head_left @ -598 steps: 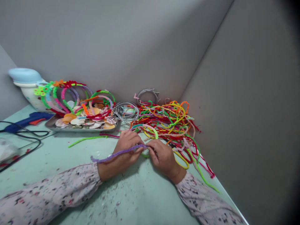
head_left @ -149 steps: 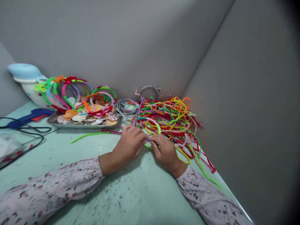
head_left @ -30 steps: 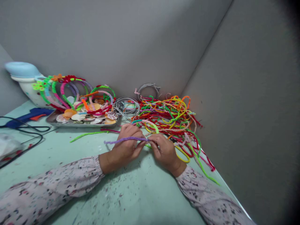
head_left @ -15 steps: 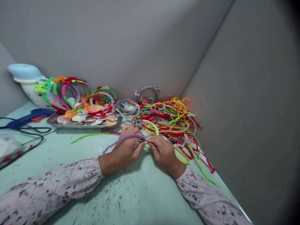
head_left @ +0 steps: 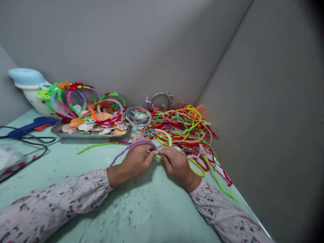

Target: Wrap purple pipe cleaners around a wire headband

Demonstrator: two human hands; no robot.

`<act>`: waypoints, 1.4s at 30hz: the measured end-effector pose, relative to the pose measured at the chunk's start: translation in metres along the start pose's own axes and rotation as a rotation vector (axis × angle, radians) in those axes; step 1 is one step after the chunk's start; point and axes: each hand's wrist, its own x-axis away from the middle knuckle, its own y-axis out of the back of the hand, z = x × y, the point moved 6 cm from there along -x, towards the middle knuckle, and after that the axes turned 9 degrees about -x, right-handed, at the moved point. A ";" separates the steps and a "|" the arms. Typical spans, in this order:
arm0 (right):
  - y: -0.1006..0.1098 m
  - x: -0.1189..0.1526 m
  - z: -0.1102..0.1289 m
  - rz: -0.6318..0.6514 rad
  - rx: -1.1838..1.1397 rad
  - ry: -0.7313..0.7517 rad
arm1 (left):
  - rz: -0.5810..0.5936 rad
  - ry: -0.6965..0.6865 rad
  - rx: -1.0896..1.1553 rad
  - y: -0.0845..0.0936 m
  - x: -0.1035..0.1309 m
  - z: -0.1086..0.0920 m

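Observation:
A fuzzy purple pipe cleaner (head_left: 141, 142) arches over the back of my left hand (head_left: 138, 158), and its loose end hangs by the wrist. My left thumb and fingers are pinched at its other end. Fingertip to fingertip with them, my right hand (head_left: 177, 165) is closed in a pinch on the same end. Just beyond the hands curves a hoop (head_left: 169, 137) wrapped in teal, pink and light green; its near part is hidden by my fingers. A bit of light green shows beneath the fingertips.
Behind my right hand lies a tangled heap of coloured pipe cleaners (head_left: 182, 125). Grey wire coils (head_left: 138, 116) lie beside a metal tray (head_left: 88, 136) of shells and wrapped hoops (head_left: 68, 98). Farther left are a blue glue gun (head_left: 32, 125), a black cord (head_left: 43, 148) and a white bin (head_left: 37, 98).
The purple pipe cleaner's arch has risen and shifted slightly over my left hand. Both hands stay pinched together in nearly the same place.

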 end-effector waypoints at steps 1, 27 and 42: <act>0.000 0.000 0.000 0.001 0.002 0.000 | 0.008 0.009 0.007 0.000 0.000 0.000; -0.004 0.000 0.000 0.076 0.044 -0.042 | 0.053 0.050 -0.029 -0.005 -0.001 0.004; 0.005 0.002 -0.009 -0.120 -0.026 -0.134 | -0.149 -0.077 0.010 0.007 0.002 -0.003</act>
